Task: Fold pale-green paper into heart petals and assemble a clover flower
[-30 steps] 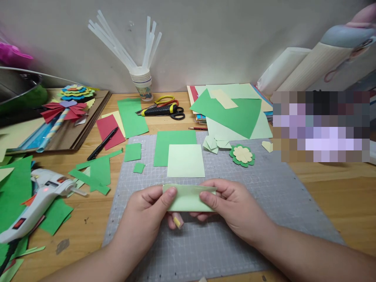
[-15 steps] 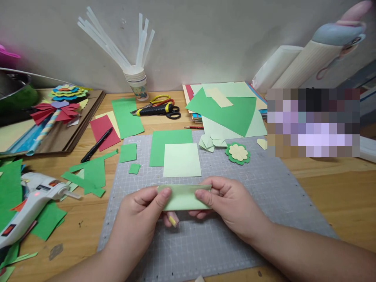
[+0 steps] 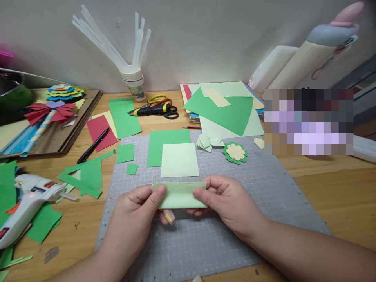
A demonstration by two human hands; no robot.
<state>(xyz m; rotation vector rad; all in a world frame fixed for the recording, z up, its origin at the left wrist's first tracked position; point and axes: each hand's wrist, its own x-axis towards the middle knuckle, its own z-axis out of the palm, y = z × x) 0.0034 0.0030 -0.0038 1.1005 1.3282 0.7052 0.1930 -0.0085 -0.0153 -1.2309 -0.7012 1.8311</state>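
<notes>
Between both hands a folded piece of pale green paper (image 3: 179, 197) is held above the grey cutting mat (image 3: 229, 243). My left hand (image 3: 138, 211) pinches its left end, thumb on top and fingers behind; a fingertip below wears a wrapping with a yellow patch. The right end sits in my right hand (image 3: 227, 203), gripped the same way. Just beyond lies a pale green square (image 3: 180, 161), overlapping a larger green sheet (image 3: 154, 149). Small folded pale green pieces (image 3: 204, 143) and a green and cream paper flower (image 3: 235, 152) rest to the right on the mat.
At left lie a glue gun (image 3: 32, 196) with a red light, green scraps (image 3: 91, 172) and a black pen (image 3: 93, 145). Scissors (image 3: 170, 111), paper cups (image 3: 133, 80) holding white sticks, and stacked coloured paper (image 3: 229, 113) stand along the back. A blurred patch covers the right.
The view has shifted slightly, so everything sits a little further left. Both hands keep the same grip on the folded paper, which is seen slightly higher.
</notes>
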